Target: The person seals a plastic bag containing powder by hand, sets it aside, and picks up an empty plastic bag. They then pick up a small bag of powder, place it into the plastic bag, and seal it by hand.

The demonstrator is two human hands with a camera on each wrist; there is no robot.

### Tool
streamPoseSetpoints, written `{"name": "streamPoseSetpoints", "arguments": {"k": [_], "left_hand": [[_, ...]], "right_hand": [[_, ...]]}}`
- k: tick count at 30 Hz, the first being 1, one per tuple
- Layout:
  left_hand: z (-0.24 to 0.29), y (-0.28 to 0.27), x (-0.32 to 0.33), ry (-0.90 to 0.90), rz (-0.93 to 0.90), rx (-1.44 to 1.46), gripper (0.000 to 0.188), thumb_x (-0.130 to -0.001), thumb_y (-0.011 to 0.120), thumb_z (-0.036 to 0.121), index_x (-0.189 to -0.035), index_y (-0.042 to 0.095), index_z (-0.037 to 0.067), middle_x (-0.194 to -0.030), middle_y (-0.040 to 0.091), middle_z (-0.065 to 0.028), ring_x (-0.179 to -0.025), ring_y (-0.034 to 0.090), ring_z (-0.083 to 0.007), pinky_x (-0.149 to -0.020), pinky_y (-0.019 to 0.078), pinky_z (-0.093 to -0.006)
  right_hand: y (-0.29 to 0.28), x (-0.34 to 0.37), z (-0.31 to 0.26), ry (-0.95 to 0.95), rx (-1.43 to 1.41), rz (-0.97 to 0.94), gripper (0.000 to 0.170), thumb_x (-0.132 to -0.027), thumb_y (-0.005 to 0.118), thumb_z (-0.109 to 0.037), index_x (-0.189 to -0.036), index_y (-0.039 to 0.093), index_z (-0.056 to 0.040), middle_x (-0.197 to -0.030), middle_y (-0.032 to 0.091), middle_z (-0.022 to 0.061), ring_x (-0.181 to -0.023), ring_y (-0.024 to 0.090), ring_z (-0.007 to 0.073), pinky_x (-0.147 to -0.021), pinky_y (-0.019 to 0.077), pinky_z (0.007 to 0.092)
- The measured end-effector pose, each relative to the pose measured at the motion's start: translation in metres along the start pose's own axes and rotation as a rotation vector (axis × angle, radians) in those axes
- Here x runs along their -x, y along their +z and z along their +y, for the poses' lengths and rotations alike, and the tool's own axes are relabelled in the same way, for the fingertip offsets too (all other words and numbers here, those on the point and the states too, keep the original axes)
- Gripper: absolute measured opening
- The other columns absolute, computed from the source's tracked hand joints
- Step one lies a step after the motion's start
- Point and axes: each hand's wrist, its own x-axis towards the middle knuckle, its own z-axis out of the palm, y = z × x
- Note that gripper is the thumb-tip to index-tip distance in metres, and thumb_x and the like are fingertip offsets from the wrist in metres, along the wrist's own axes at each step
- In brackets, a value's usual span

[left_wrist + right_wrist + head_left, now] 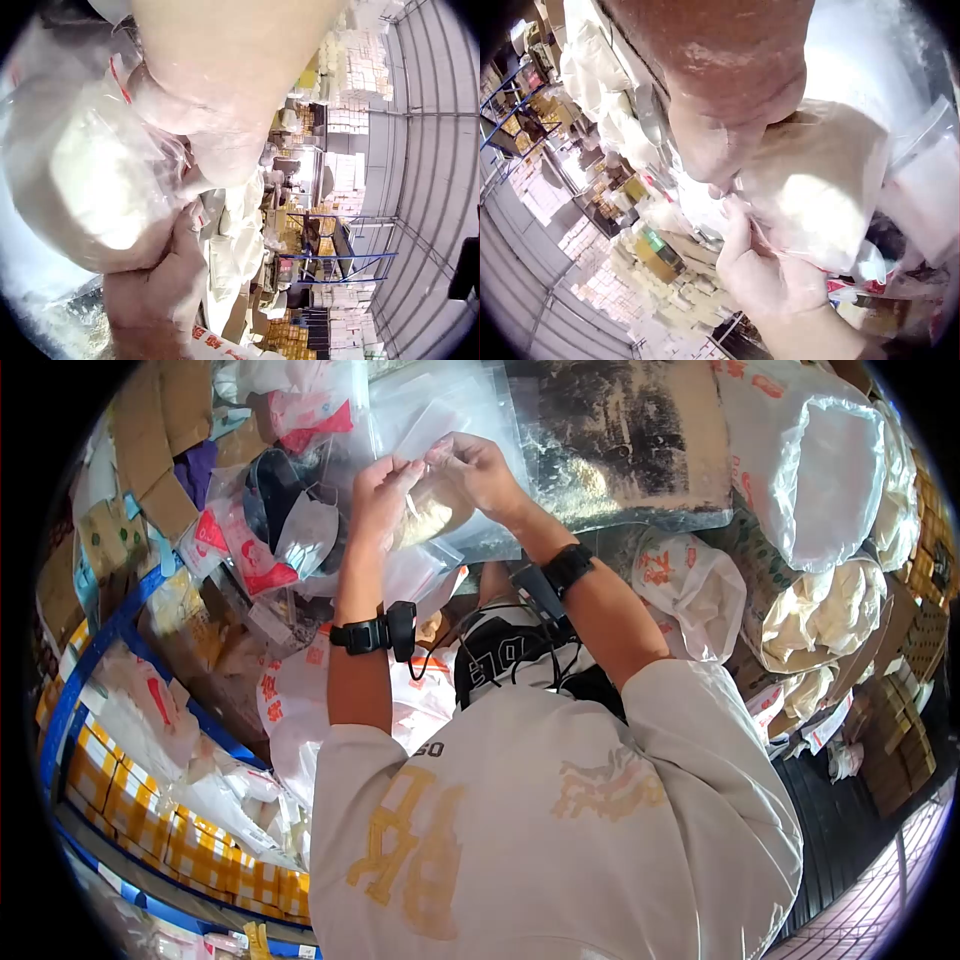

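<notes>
Both hands are together at the top of a clear plastic bag (432,515) with pale powder inside. My left hand (378,505) pinches the bag's edge between thumb and fingers. Close beside it, my right hand (482,478) pinches the same edge, the fingertips of the two hands nearly meeting. In the left wrist view, the bag (90,180) bulges below the hands and a red line runs along its mouth. The right wrist view shows the powder gathered in the lower part of the bag (817,202). More clear bags (445,400) lie flat beneath and beyond the hands.
A worn, powder-smeared board (620,440) lies ahead to the right. White sacks (690,585) with red print surround the person, one large lined sack (830,480) standing at the right. Torn cardboard (150,440) and a blue rail (110,630) are at the left.
</notes>
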Motion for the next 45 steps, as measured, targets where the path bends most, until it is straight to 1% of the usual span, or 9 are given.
{"name": "streamPoseSetpoints", "arguments": {"k": [6, 9, 12, 18, 27, 30, 34, 40, 45], "left_hand": [[0.020, 0.015, 0.019, 0.293, 0.234, -0.610, 0.022, -0.090, 0.071, 0.016, -0.083, 0.067, -0.004, -0.072, 0.068, -0.0043, -0.067, 0.059, -0.0078, -0.062, 0.0466, -0.0266], [0.014, 0.015, 0.020, 0.251, 0.264, -0.504, 0.021, -0.088, 0.073, 0.015, -0.081, 0.067, -0.004, -0.072, 0.067, -0.0023, -0.067, 0.057, -0.0066, -0.061, 0.0454, -0.0255], [-0.009, 0.008, 0.008, 0.191, 0.204, -0.105, 0.020, -0.086, 0.075, 0.013, -0.080, 0.067, -0.003, -0.070, 0.065, 0.0002, -0.065, 0.055, -0.0050, -0.060, 0.0436, -0.0239], [-0.012, 0.005, 0.003, 0.197, 0.146, 0.033, 0.019, -0.086, 0.076, 0.013, -0.077, 0.067, -0.002, -0.068, 0.063, 0.0020, -0.063, 0.052, -0.0040, -0.058, 0.0416, -0.0227], [0.009, 0.014, 0.016, 0.253, 0.240, -0.469, 0.018, -0.083, 0.076, 0.013, -0.078, 0.068, -0.002, -0.065, 0.065, -0.0038, -0.060, 0.054, -0.0076, -0.056, 0.0428, -0.0268], [-0.002, 0.009, 0.012, 0.244, 0.223, -0.283, 0.017, -0.084, 0.075, 0.013, -0.078, 0.068, -0.002, -0.065, 0.065, -0.0037, -0.060, 0.054, -0.0075, -0.056, 0.0427, -0.0267], [0.003, 0.011, 0.014, 0.252, 0.229, -0.322, 0.017, -0.084, 0.075, 0.011, -0.078, 0.067, -0.003, -0.066, 0.066, -0.0039, -0.060, 0.055, -0.0078, -0.056, 0.0432, -0.0268], [-0.002, 0.013, 0.014, 0.303, 0.225, -0.337, 0.016, -0.083, 0.074, 0.010, -0.077, 0.067, -0.002, -0.067, 0.066, -0.0047, -0.060, 0.056, -0.0099, -0.058, 0.0452, -0.0279], [0.006, 0.009, 0.018, 0.248, 0.253, -0.449, 0.016, -0.083, 0.075, 0.010, -0.077, 0.066, -0.002, -0.069, 0.067, -0.0048, -0.062, 0.057, -0.0095, -0.060, 0.0458, -0.0271]], "right_hand": [[-0.007, -0.002, 0.004, 0.076, 0.090, 0.034, 0.016, -0.099, 0.062, -0.016, -0.097, 0.068, -0.0023, -0.090, 0.069, -0.0002, -0.078, 0.060, 0.0052, -0.070, 0.0498, 0.0212], [-0.010, 0.001, -0.005, 0.080, 0.096, -0.015, 0.019, -0.100, 0.060, -0.018, -0.102, 0.069, -0.0015, -0.091, 0.069, 0.0005, -0.080, 0.061, 0.0059, -0.071, 0.0504, 0.0217], [-0.013, -0.001, -0.007, 0.017, 0.122, -0.085, 0.021, -0.100, 0.059, -0.019, -0.106, 0.069, -0.0010, -0.093, 0.070, 0.0011, -0.083, 0.062, 0.0069, -0.073, 0.0512, 0.0225], [-0.010, 0.001, -0.011, 0.116, 0.043, -0.045, 0.017, -0.097, 0.064, -0.017, -0.101, 0.070, -0.0010, -0.091, 0.069, 0.0008, -0.082, 0.062, 0.0073, -0.073, 0.0504, 0.0227], [-0.001, 0.005, -0.008, 0.131, -0.041, 0.075, 0.012, -0.096, 0.065, -0.012, -0.093, 0.068, -0.0009, -0.087, 0.068, 0.0001, -0.078, 0.060, 0.0065, -0.071, 0.0497, 0.0229], [-0.003, 0.005, -0.010, 0.112, 0.014, 0.020, 0.011, -0.096, 0.065, -0.011, -0.093, 0.068, -0.0009, -0.088, 0.068, 0.0007, -0.080, 0.061, 0.0068, -0.073, 0.0497, 0.0229], [-0.011, 0.003, -0.009, 0.107, 0.111, -0.078, 0.015, -0.096, 0.064, -0.013, -0.104, 0.067, 0.0003, -0.097, 0.070, 0.0044, -0.088, 0.065, 0.0102, -0.079, 0.0517, 0.0240], [-0.013, 0.000, -0.001, 0.039, 0.267, -0.047, 0.017, -0.096, 0.064, -0.011, -0.106, 0.067, 0.0028, -0.098, 0.070, 0.0055, -0.089, 0.065, 0.0110, -0.079, 0.0515, 0.0246], [0.000, 0.004, -0.015, 0.106, 0.168, 0.065, 0.014, -0.095, 0.065, -0.011, -0.100, 0.068, 0.0021, -0.092, 0.069, 0.0028, -0.084, 0.062, 0.0089, -0.076, 0.0503, 0.0241]]}}
